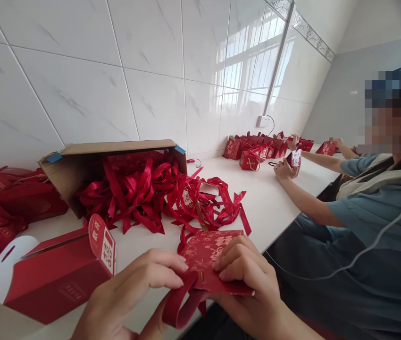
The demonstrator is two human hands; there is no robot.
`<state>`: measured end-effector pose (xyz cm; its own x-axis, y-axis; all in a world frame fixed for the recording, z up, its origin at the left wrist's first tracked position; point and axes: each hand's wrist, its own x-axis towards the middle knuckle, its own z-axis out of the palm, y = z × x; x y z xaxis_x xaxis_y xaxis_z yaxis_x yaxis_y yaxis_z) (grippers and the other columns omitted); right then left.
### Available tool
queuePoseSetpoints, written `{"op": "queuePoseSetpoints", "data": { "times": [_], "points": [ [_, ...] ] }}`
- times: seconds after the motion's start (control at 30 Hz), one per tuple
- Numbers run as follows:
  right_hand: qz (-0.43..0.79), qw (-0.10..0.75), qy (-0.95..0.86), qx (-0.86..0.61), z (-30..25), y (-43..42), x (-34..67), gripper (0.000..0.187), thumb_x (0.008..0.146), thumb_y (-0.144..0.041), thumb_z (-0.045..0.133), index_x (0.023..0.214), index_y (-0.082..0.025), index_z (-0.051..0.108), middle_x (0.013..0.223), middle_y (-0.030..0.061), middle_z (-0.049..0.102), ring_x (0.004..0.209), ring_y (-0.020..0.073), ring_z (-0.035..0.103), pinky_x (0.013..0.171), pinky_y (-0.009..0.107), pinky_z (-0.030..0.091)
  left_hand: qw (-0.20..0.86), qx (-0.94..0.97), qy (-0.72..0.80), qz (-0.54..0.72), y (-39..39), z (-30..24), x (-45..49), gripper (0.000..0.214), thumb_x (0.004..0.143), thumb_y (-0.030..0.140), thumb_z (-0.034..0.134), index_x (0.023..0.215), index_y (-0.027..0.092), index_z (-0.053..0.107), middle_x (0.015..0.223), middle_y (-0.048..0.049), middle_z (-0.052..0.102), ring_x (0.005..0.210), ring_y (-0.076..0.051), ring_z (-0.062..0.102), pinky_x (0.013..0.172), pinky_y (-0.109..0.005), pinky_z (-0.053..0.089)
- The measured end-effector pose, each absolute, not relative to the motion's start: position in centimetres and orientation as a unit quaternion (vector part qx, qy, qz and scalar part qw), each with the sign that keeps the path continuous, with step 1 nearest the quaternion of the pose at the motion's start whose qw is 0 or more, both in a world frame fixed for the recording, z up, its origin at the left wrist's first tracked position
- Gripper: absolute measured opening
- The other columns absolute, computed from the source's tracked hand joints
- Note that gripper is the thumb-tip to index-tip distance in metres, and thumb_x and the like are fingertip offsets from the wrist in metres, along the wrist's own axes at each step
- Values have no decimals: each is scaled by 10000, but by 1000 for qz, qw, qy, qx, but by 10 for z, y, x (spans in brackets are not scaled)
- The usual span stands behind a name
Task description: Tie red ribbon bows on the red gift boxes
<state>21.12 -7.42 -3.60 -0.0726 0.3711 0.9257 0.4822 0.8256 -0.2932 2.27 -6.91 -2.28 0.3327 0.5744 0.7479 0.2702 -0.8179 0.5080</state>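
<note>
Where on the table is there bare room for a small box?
Widest is the table patch between the red ribbons and the co-worker's nearer hand; a narrower strip shows between the flapped red box and your left hand. Left of the cardboard box, red boxes crowd together.

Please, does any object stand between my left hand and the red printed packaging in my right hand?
Only the red ribbon loop, at the near edge of the red printed packaging, beside the left hand. Nothing else visible separates them; the right hand grips the packaging directly.
</note>
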Motion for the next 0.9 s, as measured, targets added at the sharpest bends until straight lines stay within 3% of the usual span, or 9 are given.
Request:
{"op": "queuePoseSetpoints", "data": {
  "times": [0.13, 0.27, 0.43, 0.9],
  "points": [
    [-48, 599, -748, -281, -38, -78, 212, 141, 835, -171, 621, 752, -184, 508, 637, 35, 620, 583, 148, 536, 553, 305, 432, 215, 826, 258, 453, -72, -21, 14, 246, 808, 78, 556, 968, 263, 524, 1055, -26, 667, 959, -188, 648, 817, -263, 528],
    [-48, 593, -757, -271, -40, -78, 214, 120, 836, -192, 630, 773, -185, 528, 662, 43, 630, 593, 160, 547, 555, 317, 437, 271, 832, 264, 406, -75, -17, 11, 288, 828, 70, 540, 1020, 278, 489, 1146, -16, 639, 1023, -172, 631, 851, -237, 525],
    [-47, 584, -767, -263, -38, -78, 214, 126, 826, -167, 638, 780, -177, 521, 652, 52, 626, 584, 162, 549, 532, 311, 429, 305, 824, 267, 396, -75, -14, 14, 271, 874, 86, 507, 1045, 295, 493, 1111, 19, 644, 1023, -131, 625, 870, -186, 505],
    [-52, 571, -776, -262, -38, -79, 210, 122, 833, -160, 624, 779, -188, 518, 627, 29, 614, 574, 148, 538, 534, 302, 427, 335, 792, 275, 431, -73, -20, 17, 145, 909, 145, 505, 993, 250, 559, 998, -21, 703, 943, -161, 657, 800, -220, 532]
  ]
}}
